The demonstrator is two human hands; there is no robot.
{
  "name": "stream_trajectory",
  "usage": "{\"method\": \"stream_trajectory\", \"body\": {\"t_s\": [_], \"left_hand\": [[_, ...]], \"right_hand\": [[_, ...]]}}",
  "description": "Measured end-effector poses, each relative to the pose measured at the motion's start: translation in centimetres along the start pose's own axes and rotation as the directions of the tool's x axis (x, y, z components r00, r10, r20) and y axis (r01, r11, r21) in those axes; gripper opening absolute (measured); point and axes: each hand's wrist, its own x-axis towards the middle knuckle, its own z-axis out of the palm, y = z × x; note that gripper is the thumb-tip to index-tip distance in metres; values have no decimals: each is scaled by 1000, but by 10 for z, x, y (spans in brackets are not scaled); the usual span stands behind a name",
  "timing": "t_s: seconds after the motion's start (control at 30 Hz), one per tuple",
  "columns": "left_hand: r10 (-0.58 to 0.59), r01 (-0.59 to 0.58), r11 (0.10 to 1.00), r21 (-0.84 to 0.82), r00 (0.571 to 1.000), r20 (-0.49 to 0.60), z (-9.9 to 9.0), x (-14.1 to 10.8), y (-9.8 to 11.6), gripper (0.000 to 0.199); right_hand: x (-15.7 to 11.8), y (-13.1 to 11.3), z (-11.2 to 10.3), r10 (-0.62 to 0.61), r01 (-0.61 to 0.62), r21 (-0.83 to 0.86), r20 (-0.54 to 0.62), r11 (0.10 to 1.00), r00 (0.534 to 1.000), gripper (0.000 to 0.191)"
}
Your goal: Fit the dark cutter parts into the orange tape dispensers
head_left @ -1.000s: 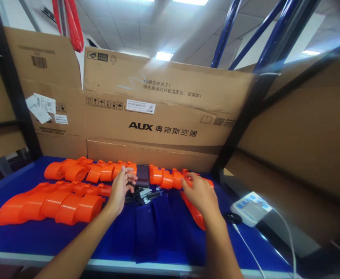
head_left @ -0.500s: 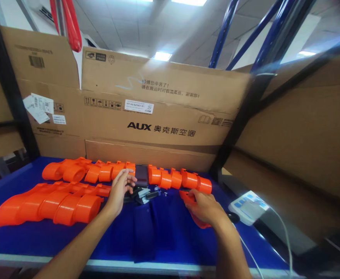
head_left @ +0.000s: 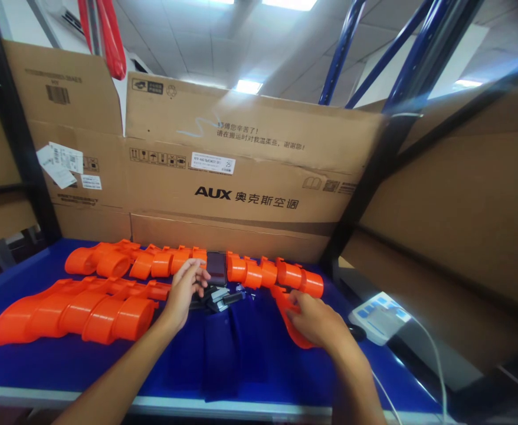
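Observation:
My left hand is raised near the middle of the blue table, fingers loosely bent and apart, holding nothing. It hovers beside a dark brown box-like block. Below its fingers lies a small heap of black and silver parts. My right hand rests over a curved orange plastic piece on the table, its fingers bent around the upper edge. The hand covers much of that piece, and some fingertips are hidden. Dark blue flat sheets or pouches lie between my forearms.
Orange ring-shaped plastic pieces stand in a back row and a front-left row. At right is a white power strip with a cable. A large cardboard panel closes off the back, beside a dark metal post.
My right hand has shifted slightly right, and more of the orange piece's upper end now shows. My left hand has hardly moved.

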Motion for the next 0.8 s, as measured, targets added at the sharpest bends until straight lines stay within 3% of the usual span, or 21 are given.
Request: {"method": "stream_trajectory", "body": {"t_s": [0.2, 0.3, 0.43, 0.53, 0.67, 0.8], "left_hand": [[-8, 7, 1000, 15, 999, 48, 1, -2, 1, 37], [-17, 12, 999, 46, 993, 114, 4, -5, 5, 36], [-46, 24, 996, 84, 960, 276, 11, -12, 11, 41], [-64, 77, 997, -24, 939, 339, 15, -17, 13, 46], [-84, 119, 974, -191, 980, 181, 13, -19, 9, 32], [-100, 106, 952, -289, 994, 36, 11, -12, 9, 29]], "right_hand": [[-35, -19, -31, -3, -5, -58, -128, 998, 992, 30], [-54, -34, -42, -76, 70, -32, -260, 997, 963, 25], [-71, -64, -45, -231, 262, -4, -487, 965, 842, 20], [-73, -95, -38, -338, 436, 25, -593, 900, 731, 16], [-63, -132, -24, -450, 597, 150, -520, 788, 726, 16], [-42, -145, -18, -522, 726, 350, -519, 592, 676, 27]]}}
